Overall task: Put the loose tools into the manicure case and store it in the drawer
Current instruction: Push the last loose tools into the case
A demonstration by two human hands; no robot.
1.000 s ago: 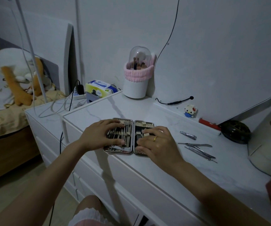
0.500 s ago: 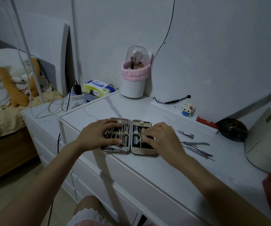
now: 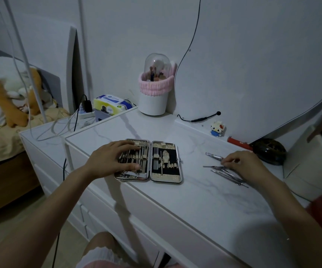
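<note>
We are keeping the manicure case (image 3: 148,161) lying open flat on the white marble-patterned dresser top (image 3: 204,200), its two halves side by side and its near rim sitting close to the front edge of the top. Our left hand (image 3: 111,159) is resting on the left half, fingers spread straight across the strapped-in tools, thumb lying along the lower part of that half. The right half of the case is showing uncovered.

Our right hand (image 3: 242,165) is hovering well to the right of the case, fingers curled down onto the loose tools: the fingertips are touching the cuticle nipper (image 3: 217,167), though we cannot tell whether they are pinching it. The nail clipper (image 3: 214,156) is lying just behind it, and two slim metal picks (image 3: 231,177) are angling toward the near right.

Between the case and these tools a bare strip of top is lying open. Behind the right hand, a dark round dish (image 3: 269,151) and a red lighter-like stick (image 3: 238,142) are crowding the back wall.
</note>
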